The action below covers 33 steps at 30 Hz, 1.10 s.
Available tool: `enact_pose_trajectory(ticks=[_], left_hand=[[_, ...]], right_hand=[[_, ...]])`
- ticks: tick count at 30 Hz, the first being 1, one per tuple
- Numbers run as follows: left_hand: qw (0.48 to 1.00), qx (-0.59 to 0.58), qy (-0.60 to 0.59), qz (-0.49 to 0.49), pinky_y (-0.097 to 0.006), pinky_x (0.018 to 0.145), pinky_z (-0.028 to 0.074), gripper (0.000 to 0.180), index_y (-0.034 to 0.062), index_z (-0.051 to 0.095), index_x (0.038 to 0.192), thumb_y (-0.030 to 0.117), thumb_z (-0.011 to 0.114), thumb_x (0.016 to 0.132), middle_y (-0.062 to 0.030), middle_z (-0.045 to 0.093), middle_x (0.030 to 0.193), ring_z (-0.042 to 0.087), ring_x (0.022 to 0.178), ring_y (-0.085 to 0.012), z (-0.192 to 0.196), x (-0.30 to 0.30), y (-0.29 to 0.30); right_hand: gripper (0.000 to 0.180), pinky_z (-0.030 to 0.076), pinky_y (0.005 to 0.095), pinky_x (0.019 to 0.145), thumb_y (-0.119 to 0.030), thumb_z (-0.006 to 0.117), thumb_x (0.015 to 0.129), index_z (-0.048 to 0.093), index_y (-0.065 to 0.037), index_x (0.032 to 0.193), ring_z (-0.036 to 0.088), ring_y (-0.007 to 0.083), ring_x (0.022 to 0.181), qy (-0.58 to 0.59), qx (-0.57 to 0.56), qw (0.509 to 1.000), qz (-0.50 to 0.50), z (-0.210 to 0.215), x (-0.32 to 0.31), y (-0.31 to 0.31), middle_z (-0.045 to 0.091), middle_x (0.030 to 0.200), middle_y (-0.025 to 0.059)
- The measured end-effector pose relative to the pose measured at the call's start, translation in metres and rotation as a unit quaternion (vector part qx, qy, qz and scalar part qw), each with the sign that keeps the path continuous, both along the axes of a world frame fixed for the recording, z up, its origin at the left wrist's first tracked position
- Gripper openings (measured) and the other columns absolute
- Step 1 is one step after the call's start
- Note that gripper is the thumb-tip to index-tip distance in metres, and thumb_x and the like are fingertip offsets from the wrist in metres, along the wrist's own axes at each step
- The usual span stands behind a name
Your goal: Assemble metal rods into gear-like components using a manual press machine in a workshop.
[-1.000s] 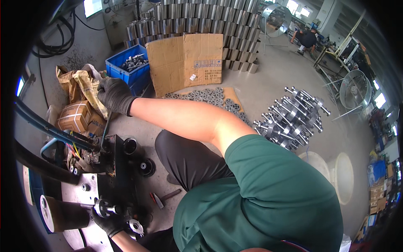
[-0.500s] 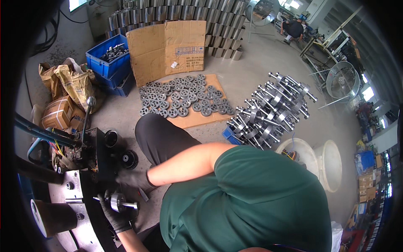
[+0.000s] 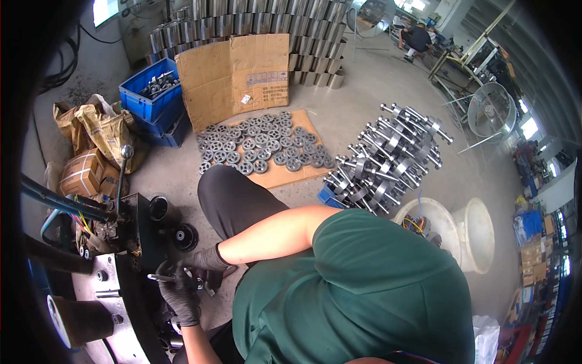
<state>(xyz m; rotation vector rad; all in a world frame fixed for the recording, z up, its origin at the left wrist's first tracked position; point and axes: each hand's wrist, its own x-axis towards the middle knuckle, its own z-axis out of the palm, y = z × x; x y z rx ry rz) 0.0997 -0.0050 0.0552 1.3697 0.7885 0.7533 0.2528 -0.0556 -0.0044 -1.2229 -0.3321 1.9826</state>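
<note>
My left hand (image 3: 180,301), in a dark glove, is closed around a metal shaft (image 3: 159,277). One bright end of the shaft sticks out to the left; its middle is hidden by the fingers. My right hand (image 3: 207,259), also gloved, comes in from the right and meets the left fingers. Its fingers are bent, and what they grip is hidden. Both hands are beside the pale metal plate (image 3: 104,267) of a dark machine, which has a lever with a round knob (image 3: 127,151).
A black wheel-like part (image 3: 185,236) lies on the floor beyond my hands. Many spoked grey discs (image 3: 260,141) cover flat cardboard ahead. Shafts with collars (image 3: 388,161) are heaped to the right, near white tubs (image 3: 479,236). Blue crates (image 3: 148,106) stand far left; a person (image 3: 418,39) crouches far back.
My left hand has lifted slightly away from the plate and turned the shaft, whose round collar no longer shows. My right hand, blurred before, has moved right, against the left fingers.
</note>
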Motion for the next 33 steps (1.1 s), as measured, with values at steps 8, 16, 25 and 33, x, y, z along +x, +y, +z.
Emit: enact_pose_trajectory(ticks=[8,16,25,33], left_hand=[[0.755,0.609,0.203,-0.135,-0.049,0.103,0.048,0.043,0.0051,0.066,0.121,0.008,0.077,0.079,-0.0147,0.062,0.119,0.057,0.116,-0.0370,-0.006,0.006,0.014],[0.726,0.663,0.170,-0.067,-0.050,0.108,0.045,0.048,0.0127,0.067,0.124,0.001,0.073,0.078,-0.0133,0.062,0.129,0.054,0.128,-0.0383,0.070,0.001,0.014],[0.834,0.524,0.169,-0.041,-0.043,0.103,0.049,0.049,0.0035,0.062,0.131,0.001,0.070,0.082,-0.0170,0.061,0.127,0.060,0.119,-0.0362,0.051,-0.035,0.057],[0.834,0.515,0.136,-0.145,-0.045,0.102,0.049,0.045,0.0039,0.063,0.130,-0.006,0.061,0.085,-0.0172,0.063,0.123,0.060,0.116,-0.0367,0.049,-0.021,0.043]], right_hand=[[0.054,0.053,0.0386,0.082,-0.064,0.065,0.091,0.067,-0.010,0.097,0.065,0.0253,0.084,0.237,0.078,0.961,-0.123,0.050,0.002,-0.005,0.067,0.088,0.0088],[0.019,0.054,0.0302,0.066,-0.025,0.066,0.091,0.068,-0.008,0.098,0.063,0.0144,0.073,0.217,0.260,0.909,-0.243,0.060,0.039,0.029,0.066,0.085,0.0047],[0.036,0.055,0.0305,0.083,-0.025,0.076,0.088,0.068,-0.003,0.115,0.066,0.0155,0.091,0.006,0.436,0.865,-0.248,0.176,0.211,-0.067,0.070,0.098,0.0051],[0.073,0.061,0.0336,0.075,-0.021,0.086,0.079,0.052,-0.003,0.141,0.072,0.0190,0.093,-0.711,0.039,0.678,-0.181,0.329,0.326,-0.289,0.070,0.121,0.0154]])
